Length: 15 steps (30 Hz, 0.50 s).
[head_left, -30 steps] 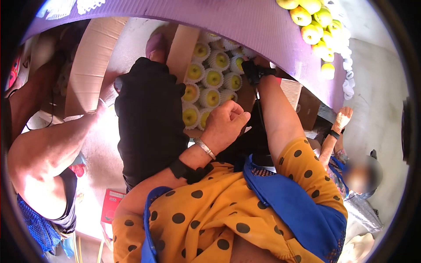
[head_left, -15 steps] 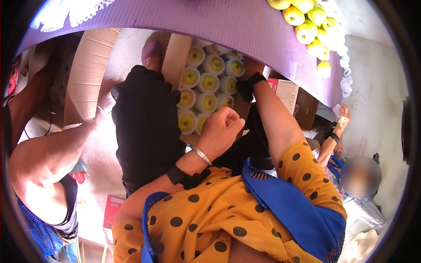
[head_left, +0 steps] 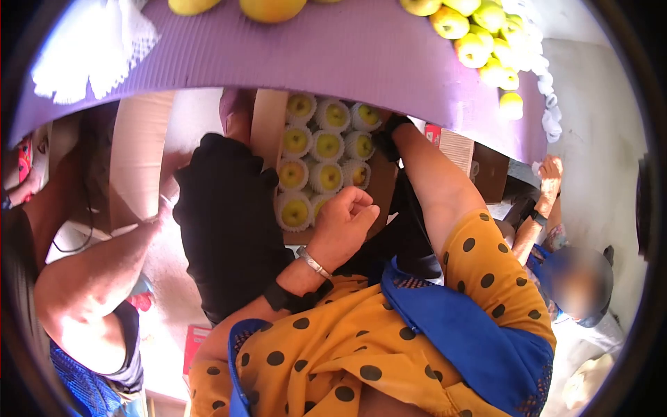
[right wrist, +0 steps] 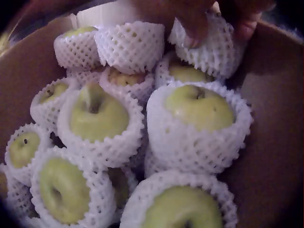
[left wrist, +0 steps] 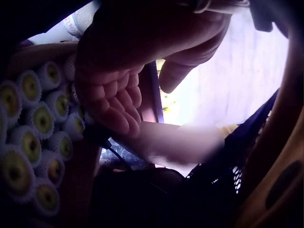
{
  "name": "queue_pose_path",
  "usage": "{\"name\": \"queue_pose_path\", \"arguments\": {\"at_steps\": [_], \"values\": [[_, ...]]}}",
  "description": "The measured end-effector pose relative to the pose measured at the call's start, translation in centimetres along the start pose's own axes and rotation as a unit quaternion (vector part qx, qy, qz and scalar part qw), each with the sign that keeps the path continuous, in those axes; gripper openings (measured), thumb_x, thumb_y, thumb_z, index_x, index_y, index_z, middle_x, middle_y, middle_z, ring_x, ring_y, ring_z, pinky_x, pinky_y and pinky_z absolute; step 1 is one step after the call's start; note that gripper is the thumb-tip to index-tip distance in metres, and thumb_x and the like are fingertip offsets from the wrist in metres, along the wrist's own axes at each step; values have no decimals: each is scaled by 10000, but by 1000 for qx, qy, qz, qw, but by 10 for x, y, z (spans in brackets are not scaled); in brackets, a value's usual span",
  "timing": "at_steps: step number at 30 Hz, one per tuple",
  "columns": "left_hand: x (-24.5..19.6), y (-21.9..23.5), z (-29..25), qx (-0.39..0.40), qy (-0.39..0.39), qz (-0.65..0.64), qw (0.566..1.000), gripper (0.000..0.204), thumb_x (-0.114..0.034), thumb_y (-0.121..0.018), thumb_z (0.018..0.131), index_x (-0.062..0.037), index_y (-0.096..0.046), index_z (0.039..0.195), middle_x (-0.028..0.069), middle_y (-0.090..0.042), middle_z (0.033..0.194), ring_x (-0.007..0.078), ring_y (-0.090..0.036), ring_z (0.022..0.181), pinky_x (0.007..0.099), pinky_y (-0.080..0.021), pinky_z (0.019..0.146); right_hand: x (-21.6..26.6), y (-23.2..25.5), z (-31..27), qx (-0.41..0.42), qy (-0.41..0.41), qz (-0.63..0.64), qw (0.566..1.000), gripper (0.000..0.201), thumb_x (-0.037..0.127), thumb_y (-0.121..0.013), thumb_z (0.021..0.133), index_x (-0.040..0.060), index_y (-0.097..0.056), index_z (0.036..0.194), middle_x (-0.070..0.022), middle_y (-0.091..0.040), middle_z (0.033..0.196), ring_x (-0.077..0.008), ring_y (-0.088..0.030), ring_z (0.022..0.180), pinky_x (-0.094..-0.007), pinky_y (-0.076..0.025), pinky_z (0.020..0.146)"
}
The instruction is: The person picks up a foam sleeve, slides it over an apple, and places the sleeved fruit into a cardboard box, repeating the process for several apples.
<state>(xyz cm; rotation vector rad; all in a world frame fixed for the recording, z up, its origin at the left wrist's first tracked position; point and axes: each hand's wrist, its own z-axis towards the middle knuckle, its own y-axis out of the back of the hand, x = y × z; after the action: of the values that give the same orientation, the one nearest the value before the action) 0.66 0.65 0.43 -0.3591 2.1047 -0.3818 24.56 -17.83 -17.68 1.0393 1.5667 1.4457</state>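
Observation:
An open cardboard box holds several green-yellow apples in white foam nets, standing below the edge of a purple mat. My left hand hovers at the box's near right corner with fingers curled and nothing in it; the left wrist view shows the bare curled fingers beside the netted apples. My right arm reaches to the box's far right corner, and only its black wristband shows in the head view. In the right wrist view, my right hand grips a netted apple at the top of the pile.
The purple mat overhangs the box and carries loose apples and empty foam nets. A person in black stands against the box's left side. Another person's arm reaches toward a cardboard flap. A third person sits at right.
The view has tilted so the box sits lower under the mat. My left fist has loosened a little and stays by the box corner. My right hand stays deep in the far corner.

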Motion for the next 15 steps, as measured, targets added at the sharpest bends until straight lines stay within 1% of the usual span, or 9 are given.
{"name": "queue_pose_path", "arguments": {"at_steps": [3,4,6,7,9,10,11,12,15], "values": [[-9,1,-1,46,49,-10,998,179,-148,-513,812,-3,-507,917,58,-571,763,99,-538,644,205,-428,559,2,5,-8,-25,-7,-2,1000,257,190,-437,806,51,-560,984,-136,-565,997,-281,-520,942,-386,-404,792],[-10,0,0,67,33,9,997,179,-148,-513,812,-3,-507,917,58,-571,763,99,-538,644,205,-428,559,4,4,-11,-40,-10,-6,999,258,190,-437,806,51,-559,986,-138,-564,999,-283,-519,942,-387,-403,793],[-6,0,-2,30,80,9,996,181,-183,-501,828,-30,-512,925,57,-580,750,108,-551,628,206,-428,544,15,4,-18,-71,-11,-36,997,259,189,-436,805,53,-556,990,-141,-562,1003,-288,-518,941,-387,-401,796],[-4,0,-3,54,68,30,996,181,-183,-501,828,-30,-512,925,57,-580,750,108,-551,628,206,-428,544,29,19,-28,-41,11,-154,987,255,150,-446,789,57,-574,988,-133,-569,1013,-262,-533,924,-379,-404,788],[0,3,-4,25,92,1,995,173,-195,-499,834,-45,-511,918,63,-583,749,118,-558,602,224,-440,525,75,132,-53,182,-63,-59,980,252,227,-515,710,44,-645,826,-157,-608,890,-279,-567,856,-382,-420,758],[2,3,-5,44,82,20,995,173,-195,-499,834,-45,-511,918,63,-583,749,118,-558,602,224,-440,525,80,154,-67,249,-56,63,965,469,406,-599,673,-6,-603,899,-158,-597,931,-297,-555,873,-381,-423,769],[6,3,-5,32,89,10,995,166,-196,-499,835,-50,-508,915,65,-583,749,122,-560,594,232,-445,518,82,165,-81,284,-63,120,949,486,418,-580,702,-15,-594,922,-184,-595,923,-332,-559,855,-389,-431,766],[10,6,-3,18,100,-1,995,159,-196,-498,836,-55,-505,911,66,-583,748,125,-561,586,240,-450,511,86,192,-98,286,-33,152,945,456,404,-576,708,8,-599,934,-187,-592,920,-341,-551,877,-390,-427,782],[23,14,2,20,94,29,995,165,-207,-508,824,-67,-499,912,71,-585,746,143,-564,581,262,-464,513,75,240,-165,97,-27,327,940,364,308,-595,720,20,-593,944,-162,-601,903,-273,-580,832,-332,-447,745]]}}
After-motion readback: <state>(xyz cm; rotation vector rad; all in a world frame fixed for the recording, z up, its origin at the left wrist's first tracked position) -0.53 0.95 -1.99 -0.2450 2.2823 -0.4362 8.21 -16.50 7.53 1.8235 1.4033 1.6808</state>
